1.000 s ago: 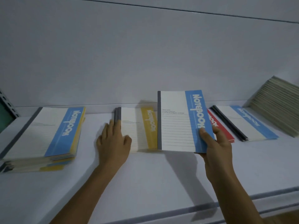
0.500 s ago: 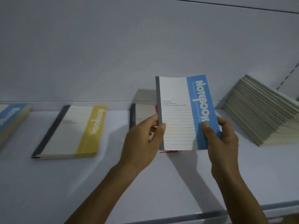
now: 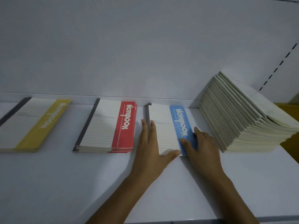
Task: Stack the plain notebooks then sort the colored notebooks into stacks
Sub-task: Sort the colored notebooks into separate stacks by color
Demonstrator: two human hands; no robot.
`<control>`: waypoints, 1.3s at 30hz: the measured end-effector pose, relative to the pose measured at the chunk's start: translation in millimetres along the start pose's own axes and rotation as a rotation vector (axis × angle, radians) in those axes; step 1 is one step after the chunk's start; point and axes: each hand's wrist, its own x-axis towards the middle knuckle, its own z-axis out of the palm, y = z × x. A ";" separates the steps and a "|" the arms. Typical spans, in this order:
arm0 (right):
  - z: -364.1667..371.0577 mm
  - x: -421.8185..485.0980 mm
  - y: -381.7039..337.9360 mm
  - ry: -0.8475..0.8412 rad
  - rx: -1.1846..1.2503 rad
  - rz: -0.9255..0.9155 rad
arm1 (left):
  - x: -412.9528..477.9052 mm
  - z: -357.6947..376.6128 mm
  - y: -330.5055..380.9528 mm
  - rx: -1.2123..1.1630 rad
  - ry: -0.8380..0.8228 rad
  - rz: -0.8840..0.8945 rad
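The blue notebook (image 3: 163, 126) lies flat on the shelf (image 3: 64, 183), between the red stack (image 3: 110, 126) and the leaning plain stack (image 3: 239, 117). The left hand (image 3: 150, 152) is flat, straight fingers along the notebook's dark spine and thumb across its near edge. The right hand (image 3: 203, 147) grips its blue edge, thumb on top. The yellow stack (image 3: 29, 125) lies further left, beyond the red.

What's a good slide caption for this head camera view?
Left hand presses and right hand grips the blue notebook on the shelf, between the red stack and the plain notebooks.
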 end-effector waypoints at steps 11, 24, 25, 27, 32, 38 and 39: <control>3.2 -5.1 6.0 0.058 0.108 -0.041 | 7.4 6.2 -12.9 -0.116 0.120 0.039; 0.5 -6.3 -0.2 0.042 0.102 -0.038 | 4.6 5.2 -5.6 -0.060 0.103 0.072; -1.2 -10.0 -3.5 0.069 0.107 -0.053 | 0.1 4.3 -2.8 -0.027 0.097 0.112; -5.3 -22.5 -16.4 0.119 0.119 -0.065 | -13.0 0.1 -0.3 0.020 0.080 0.208; -3.2 -65.6 -65.1 0.120 0.102 -0.114 | -61.7 -50.7 -10.5 0.160 0.106 0.315; 14.4 -134.4 -158.1 0.111 0.025 -0.322 | -139.6 -164.9 -72.2 0.601 0.261 0.393; 17.7 -145.2 -178.5 0.109 -0.003 -0.387 | -155.1 -187.7 -84.5 0.644 0.281 0.413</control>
